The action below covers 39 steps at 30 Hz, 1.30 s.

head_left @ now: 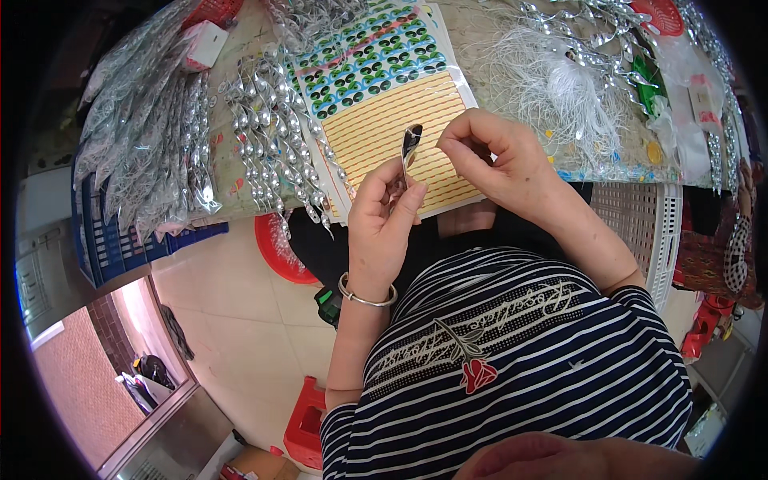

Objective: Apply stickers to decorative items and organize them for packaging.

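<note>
My left hand (384, 216) pinches a shiny silver spoon-shaped piece (409, 152) between thumb and fingers. The piece stands upright, and its top end looks dark. To its right, my right hand (500, 156) is closed, thumb against curled fingers; whatever may be in the pinch is too small to make out. Under both hands lies a yellow sheet (384, 120) with rows of thin reddish strips. Beyond it is a sheet of green, blue and black eye-like stickers (376, 60).
Strands of twisted silver pieces (268, 120) lie left of the sheets, beside plastic-bagged bundles (148, 120). White threads (568, 80) spread at the right. Below the table stand a red basin (276, 256), a red stool (306, 424) and a white plastic crate (664, 232).
</note>
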{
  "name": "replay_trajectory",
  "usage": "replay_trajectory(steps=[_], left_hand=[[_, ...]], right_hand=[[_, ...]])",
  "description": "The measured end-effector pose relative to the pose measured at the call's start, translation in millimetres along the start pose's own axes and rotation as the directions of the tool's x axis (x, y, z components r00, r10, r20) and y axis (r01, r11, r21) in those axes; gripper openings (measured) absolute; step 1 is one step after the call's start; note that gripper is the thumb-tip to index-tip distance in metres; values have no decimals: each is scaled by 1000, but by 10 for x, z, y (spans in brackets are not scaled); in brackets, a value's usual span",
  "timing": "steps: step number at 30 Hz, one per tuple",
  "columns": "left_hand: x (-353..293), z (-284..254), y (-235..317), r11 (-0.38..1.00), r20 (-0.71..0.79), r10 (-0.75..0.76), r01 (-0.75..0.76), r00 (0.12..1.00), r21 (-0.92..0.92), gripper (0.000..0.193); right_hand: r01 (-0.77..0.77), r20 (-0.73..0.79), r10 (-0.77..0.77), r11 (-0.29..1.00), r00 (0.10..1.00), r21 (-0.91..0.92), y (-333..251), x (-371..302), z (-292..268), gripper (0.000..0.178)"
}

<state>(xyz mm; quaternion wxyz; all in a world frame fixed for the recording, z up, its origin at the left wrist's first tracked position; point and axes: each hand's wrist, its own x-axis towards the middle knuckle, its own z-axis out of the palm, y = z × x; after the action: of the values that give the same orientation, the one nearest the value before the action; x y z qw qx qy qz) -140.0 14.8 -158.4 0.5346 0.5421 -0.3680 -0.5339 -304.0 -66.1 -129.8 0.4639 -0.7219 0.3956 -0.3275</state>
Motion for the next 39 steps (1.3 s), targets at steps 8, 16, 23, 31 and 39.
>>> replay_trajectory(steps=[8,16,23,31,39], left_hand=[[0,-11,-14,1000,36,-3,2,999,10,35],[-9,-48,-15,990,174,27,-50,984,129,55],[-4,-76,-29,904,272,181,-269,945,332,58],[-23,-55,-51,822,302,261,-375,917,428,53],[-87,-167,-56,801,344,180,-341,921,492,50]], right_hand=[[8,28,-8,1000,1000,14,6,-1,35,10],[19,41,-17,998,999,-63,0,7,41,11],[15,37,-14,1000,999,-21,25,-21,56,11],[252,-7,-253,965,967,-65,66,-3,27,8],[17,122,-20,1000,992,22,85,-31,-5,9]])
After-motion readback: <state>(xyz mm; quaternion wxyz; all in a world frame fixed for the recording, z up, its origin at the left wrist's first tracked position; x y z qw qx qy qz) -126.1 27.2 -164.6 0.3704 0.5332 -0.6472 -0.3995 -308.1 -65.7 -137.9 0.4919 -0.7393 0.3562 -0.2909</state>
